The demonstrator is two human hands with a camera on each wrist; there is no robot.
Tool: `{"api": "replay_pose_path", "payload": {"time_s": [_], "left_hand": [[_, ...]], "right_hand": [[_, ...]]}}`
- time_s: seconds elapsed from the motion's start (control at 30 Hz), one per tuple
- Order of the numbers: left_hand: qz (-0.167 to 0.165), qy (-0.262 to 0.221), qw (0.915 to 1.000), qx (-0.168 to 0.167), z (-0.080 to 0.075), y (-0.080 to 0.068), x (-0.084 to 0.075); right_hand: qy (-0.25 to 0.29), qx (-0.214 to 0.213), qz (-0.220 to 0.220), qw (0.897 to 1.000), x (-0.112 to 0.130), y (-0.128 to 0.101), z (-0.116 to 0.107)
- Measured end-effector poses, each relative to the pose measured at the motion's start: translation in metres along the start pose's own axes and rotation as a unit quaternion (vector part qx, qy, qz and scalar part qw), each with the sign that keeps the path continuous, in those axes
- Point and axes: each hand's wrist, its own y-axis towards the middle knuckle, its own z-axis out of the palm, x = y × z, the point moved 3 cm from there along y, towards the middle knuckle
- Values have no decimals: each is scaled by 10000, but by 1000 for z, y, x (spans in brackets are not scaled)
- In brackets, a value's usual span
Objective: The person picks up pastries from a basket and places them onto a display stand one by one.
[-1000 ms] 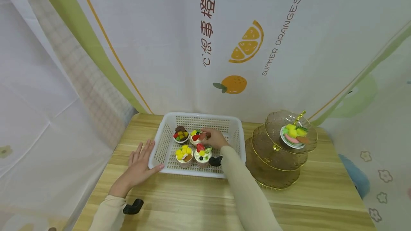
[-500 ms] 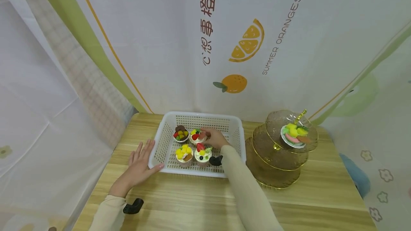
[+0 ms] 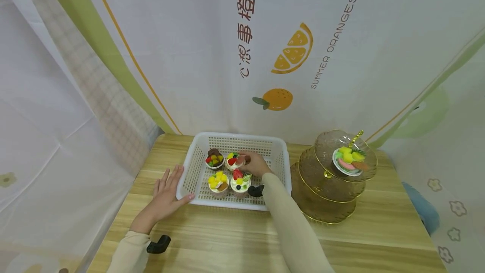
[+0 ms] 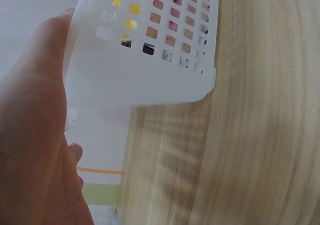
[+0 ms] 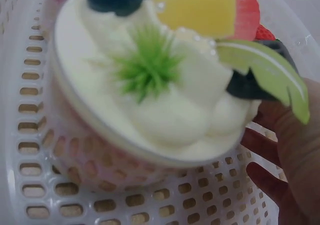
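Observation:
In the head view a white plastic basket (image 3: 197, 199) holds several cupcakes with fruit toppings. My right hand (image 3: 257, 164) reaches inside and grips the back right cupcake (image 3: 232, 161), which has white cream and a strawberry. In the right wrist view the front right cupcake (image 5: 170, 120) looms close, with blueberry and kiwi on its cream, and partly hides my right hand (image 5: 300, 160). My left hand (image 3: 164, 197) lies with fingers extended along the basket's left rim, thumb at the front corner. The left wrist view shows that hand (image 4: 32, 115) against the basket wall (image 4: 135, 80).
A three-tier gold-rimmed clear stand (image 3: 326, 205) is right of the basket, with a fruit-topped cupcake (image 3: 347, 161) on its top tier. A chocolate cupcake (image 3: 214, 160) and a yellow-topped cupcake (image 3: 218, 183) sit in the basket's left part. Behind the wooden table (image 3: 212, 239) hangs a printed curtain (image 3: 197, 62).

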Motion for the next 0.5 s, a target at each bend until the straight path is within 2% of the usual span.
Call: {"api": "replay_pose_path", "payload": {"time_s": [0.27,0.5], "left_hand": [[33,-27,10000,-6,3,-1,0],[79,-97,9999,-23,3,0,2]], "right_hand": [[89,-326,198,9992,-6,-4,-6],[605,-391,101,9974,5,-7,-21]]}}
